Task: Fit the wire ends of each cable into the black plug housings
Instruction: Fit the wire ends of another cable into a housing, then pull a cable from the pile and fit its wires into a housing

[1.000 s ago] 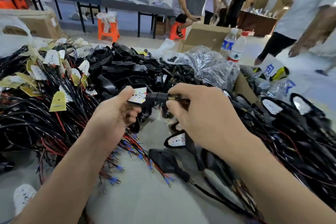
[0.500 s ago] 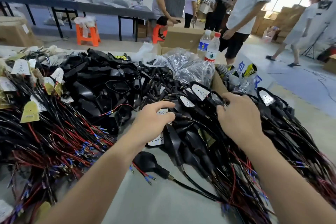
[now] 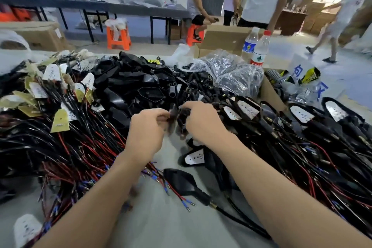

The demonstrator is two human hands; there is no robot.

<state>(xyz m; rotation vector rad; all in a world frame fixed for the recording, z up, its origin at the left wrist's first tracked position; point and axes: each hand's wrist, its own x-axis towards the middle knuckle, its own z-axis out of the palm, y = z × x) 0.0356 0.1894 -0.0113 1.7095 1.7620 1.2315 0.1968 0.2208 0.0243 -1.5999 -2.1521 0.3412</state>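
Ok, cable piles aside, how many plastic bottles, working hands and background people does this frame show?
Plastic bottles: 2, white-capped bottle and red-capped bottle
Working hands: 2, left hand and right hand, both pinching small black parts
Background people: 4
Total: 8

Left hand [image 3: 147, 133] and right hand [image 3: 203, 125] close together over grey table [image 3: 161, 225], both pinching blurred black parts [image 3: 179, 117]. Black housings heap [image 3: 141, 86] behind; wire bundles [image 3: 66, 147] left, cabled plugs [image 3: 302, 127] right.
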